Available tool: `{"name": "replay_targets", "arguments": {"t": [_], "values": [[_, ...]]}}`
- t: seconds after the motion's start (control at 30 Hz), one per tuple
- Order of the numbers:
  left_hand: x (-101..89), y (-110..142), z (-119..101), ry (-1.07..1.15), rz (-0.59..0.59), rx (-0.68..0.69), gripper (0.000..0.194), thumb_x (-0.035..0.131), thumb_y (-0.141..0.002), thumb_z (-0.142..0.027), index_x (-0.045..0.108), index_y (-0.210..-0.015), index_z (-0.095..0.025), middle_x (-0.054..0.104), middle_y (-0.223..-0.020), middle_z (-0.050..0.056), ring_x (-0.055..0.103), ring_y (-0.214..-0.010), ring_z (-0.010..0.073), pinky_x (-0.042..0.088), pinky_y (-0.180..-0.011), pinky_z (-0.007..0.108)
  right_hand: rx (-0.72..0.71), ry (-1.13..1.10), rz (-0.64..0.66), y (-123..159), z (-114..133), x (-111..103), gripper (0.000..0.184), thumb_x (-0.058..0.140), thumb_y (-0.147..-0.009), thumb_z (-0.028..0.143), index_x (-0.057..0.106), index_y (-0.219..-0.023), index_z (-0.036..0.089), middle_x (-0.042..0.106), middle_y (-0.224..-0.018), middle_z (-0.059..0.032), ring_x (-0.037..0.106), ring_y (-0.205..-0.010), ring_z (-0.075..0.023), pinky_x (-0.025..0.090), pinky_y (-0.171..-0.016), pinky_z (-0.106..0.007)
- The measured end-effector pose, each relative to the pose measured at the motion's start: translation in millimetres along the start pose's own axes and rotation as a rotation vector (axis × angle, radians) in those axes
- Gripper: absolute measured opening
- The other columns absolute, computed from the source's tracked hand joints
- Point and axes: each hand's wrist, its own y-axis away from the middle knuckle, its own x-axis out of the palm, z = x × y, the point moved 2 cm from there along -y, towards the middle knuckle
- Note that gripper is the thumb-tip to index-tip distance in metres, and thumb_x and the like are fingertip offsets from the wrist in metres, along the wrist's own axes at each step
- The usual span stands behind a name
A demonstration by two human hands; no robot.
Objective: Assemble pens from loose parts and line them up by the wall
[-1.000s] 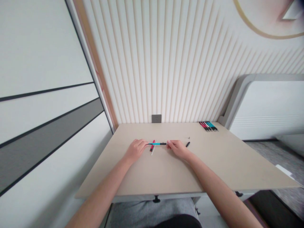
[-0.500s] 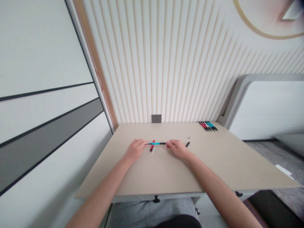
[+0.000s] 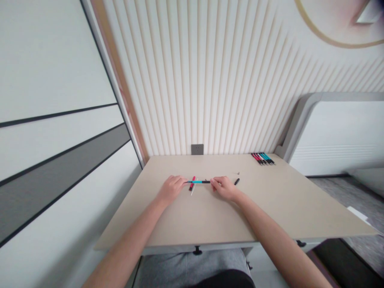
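Left hand (image 3: 171, 189) and right hand (image 3: 225, 189) pinching opposite ends of a blue-and-black pen (image 3: 198, 181), centred on the worktop (image 3: 270, 204), well back from its near edge, red pen barrel (image 3: 192, 184) lying just beneath, black pen cap (image 3: 237, 182) lying near the right hand, row of pens (image 3: 262, 159) lying along the far edge, near the right corner

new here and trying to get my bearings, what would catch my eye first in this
The left hand and right hand catch the eye first, at the middle of the table, with a blue-and-black pen held between them and a red pen piece just below it. Next comes the tidy row of pens at the table's far right corner. Behind it all rises the pale ribbed wall.
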Motion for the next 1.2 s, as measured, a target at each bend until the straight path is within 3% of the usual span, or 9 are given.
{"name": "replay_targets", "arguments": {"t": [0.13, 0.23, 0.3, 0.4, 0.5, 0.67, 0.87, 1.03, 1.2], "values": [[-2.5, -1.4, -2.8, -0.030, -0.007, 0.025, 0.013, 0.047, -0.094, -0.025, 0.058, -0.096, -0.018, 0.066, -0.091, 0.004, 0.061, -0.083, 0.0161, 0.043, -0.073, 0.031, 0.130, -0.097, 0.044, 2.1, -4.5, 5.9, 0.053, 0.032, -0.095, 0.050, 0.056, -0.062, 0.017, 0.058, -0.052, 0.0003, 0.047, -0.047, -0.0108, 0.037, -0.053, -0.023], [-2.4, -1.1, -2.9, -0.045, -0.012, 0.028, 0.013, 0.047, -0.095, -0.025, 0.058, -0.096, -0.018, 0.066, -0.091, 0.004, 0.061, -0.083, 0.0161, 0.042, -0.073, 0.031, 0.145, -0.152, 0.043, 1.4, -6.5, 8.0, 0.053, 0.029, -0.096, 0.050, 0.058, -0.066, 0.017, 0.058, -0.052, 0.0003, 0.046, -0.046, -0.0108, 0.037, -0.052, -0.023], [-1.4, -0.2, -1.9, -0.048, -0.007, 0.022, 0.014, 0.045, -0.095, -0.024, 0.058, -0.096, -0.019, 0.066, -0.092, 0.004, 0.061, -0.083, 0.0158, 0.042, -0.074, 0.031, 0.090, -0.125, -0.016, -0.1, -6.0, 6.4, 0.051, 0.029, -0.096, 0.048, 0.061, -0.072, 0.016, 0.060, -0.059, -0.0006, 0.050, -0.052, -0.0115, 0.039, -0.056, -0.023], [0.0, 1.2, -0.6, -0.048, 0.004, 0.015, 0.014, 0.045, -0.095, -0.024, 0.057, -0.098, -0.019, 0.066, -0.092, 0.004, 0.060, -0.083, 0.0156, 0.042, -0.074, 0.031, -0.046, -0.058, -0.109, -2.3, -4.0, 2.0, 0.034, 0.043, -0.093, 0.044, 0.065, -0.094, 0.018, 0.065, -0.080, -0.0033, 0.057, -0.071, -0.0144, 0.043, -0.066, -0.025], [0.8, 1.4, -0.6, -0.042, 0.008, 0.017, 0.014, 0.044, -0.096, -0.024, 0.057, -0.097, -0.019, 0.066, -0.092, 0.003, 0.060, -0.083, 0.0155, 0.042, -0.075, 0.031, -0.151, -0.003, -0.135, -3.4, -3.1, -0.3, 0.028, 0.054, -0.089, 0.039, 0.062, -0.108, 0.020, 0.066, -0.092, -0.0059, 0.059, -0.083, -0.0172, 0.044, -0.075, -0.030], [2.2, 1.0, -1.2, -0.038, 0.019, 0.025, 0.014, 0.045, -0.095, -0.025, 0.057, -0.098, -0.019, 0.066, -0.090, 0.003, 0.061, -0.084, 0.0156, 0.043, -0.076, 0.032, -0.251, 0.110, -0.145, -4.2, -3.3, 1.2, 0.020, 0.054, -0.090, 0.034, 0.064, -0.102, 0.022, 0.067, -0.093, -0.0069, 0.059, -0.087, -0.0190, 0.044, -0.081, -0.035], [1.5, 1.2, 0.2, -0.043, 0.040, -0.017, 0.019, 0.045, -0.095, -0.032, 0.058, -0.098, -0.019, 0.066, -0.090, 0.005, 0.060, -0.083, 0.0169, 0.042, -0.076, 0.033, -0.257, 0.168, -0.187, -4.5, -2.0, 0.0, 0.018, 0.051, -0.092, 0.032, 0.065, -0.097, 0.022, 0.067, -0.091, -0.0067, 0.059, -0.087, -0.0199, 0.042, -0.082, -0.036], [-1.5, 2.2, 4.3, -0.116, -0.024, -0.132, 0.029, 0.050, -0.091, -0.042, 0.061, -0.079, -0.019, 0.066, -0.075, 0.003, 0.060, -0.074, 0.0175, 0.039, -0.070, 0.032, -0.249, 0.173, -0.203, -3.2, 1.8, -2.2, 0.019, 0.051, -0.093, 0.033, 0.065, -0.096, 0.021, 0.068, -0.090, -0.0065, 0.059, -0.087, -0.0194, 0.042, -0.081, -0.035], [-1.8, 2.5, 5.2, -0.172, -0.061, -0.143, 0.034, 0.049, -0.092, -0.043, 0.062, -0.072, -0.019, 0.064, -0.068, 0.003, 0.057, -0.067, 0.0159, 0.037, -0.068, 0.032, -0.244, 0.148, -0.188, -2.3, 5.1, -2.0, 0.019, 0.051, -0.093, 0.033, 0.065, -0.097, 0.020, 0.067, -0.090, -0.0065, 0.059, -0.087, -0.0193, 0.042, -0.080, -0.035]]}}
